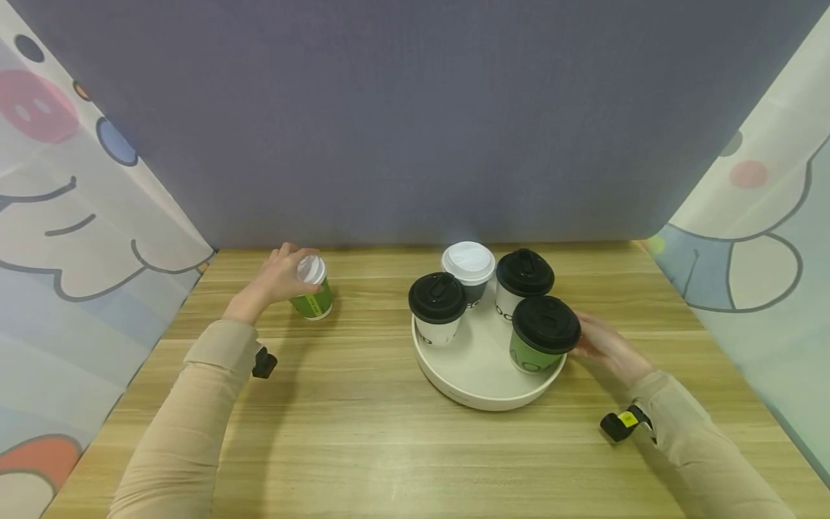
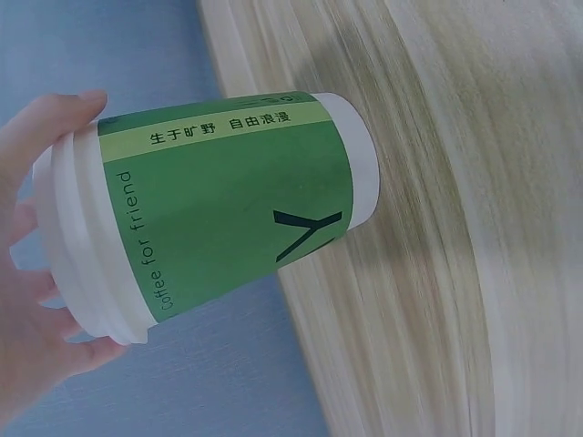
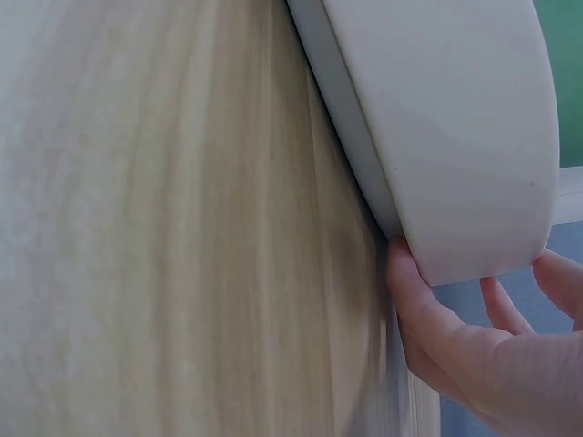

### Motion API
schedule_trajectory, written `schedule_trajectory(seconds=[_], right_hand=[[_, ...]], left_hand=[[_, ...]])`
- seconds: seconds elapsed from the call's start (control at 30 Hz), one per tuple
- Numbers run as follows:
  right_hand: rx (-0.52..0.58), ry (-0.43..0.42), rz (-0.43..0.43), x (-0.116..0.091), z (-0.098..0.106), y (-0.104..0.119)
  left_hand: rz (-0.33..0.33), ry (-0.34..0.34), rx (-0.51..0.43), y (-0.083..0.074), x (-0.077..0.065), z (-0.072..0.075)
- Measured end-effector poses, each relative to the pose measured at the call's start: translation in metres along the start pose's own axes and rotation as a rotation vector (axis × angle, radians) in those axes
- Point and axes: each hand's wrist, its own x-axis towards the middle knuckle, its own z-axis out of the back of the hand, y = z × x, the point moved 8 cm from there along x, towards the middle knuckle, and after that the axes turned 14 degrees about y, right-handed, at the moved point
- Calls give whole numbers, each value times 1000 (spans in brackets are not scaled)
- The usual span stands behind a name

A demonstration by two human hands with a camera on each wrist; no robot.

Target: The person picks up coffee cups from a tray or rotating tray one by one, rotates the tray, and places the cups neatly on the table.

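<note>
In the head view, my left hand (image 1: 274,278) is at the back left of the table, holding a green paper coffee cup (image 1: 314,303) with a white lid. The left wrist view shows thumb and fingers spread round the lid of that cup (image 2: 228,205), its base close to the wood. Over on the right, my right hand (image 1: 608,347) grips the outer wall of a round cream tray (image 1: 488,402). In the right wrist view, its fingers (image 3: 428,305) touch the tray's side wall (image 3: 451,127) from the base up to the rim.
The tray carries several lidded cups: a white cup with a black lid (image 1: 437,297) at left, a dark white-lidded cup (image 1: 468,262) behind, another black-lidded white cup (image 1: 524,272), and a green black-lidded cup (image 1: 546,326) beside my right hand. A grey panel (image 1: 415,130) stands behind the table.
</note>
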Motion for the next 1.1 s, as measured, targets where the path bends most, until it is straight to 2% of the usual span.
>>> schedule_trajectory(seconds=[0.3, 0.67, 0.83, 1.1], right_hand=[[-49, -22, -22, -1, 1, 0], [-51, -8, -18, 0, 1, -1], [-74, -14, -23, 1, 3, -2], [-96, -51, -60, 0, 5, -2]], left_hand=[[-5, -30, -3, 2, 0, 0], [-6, -56, 15, -1, -1, 1], [-63, -124, 12, -17, -8, 4], [-191, -173, 19, -55, -19, 6]])
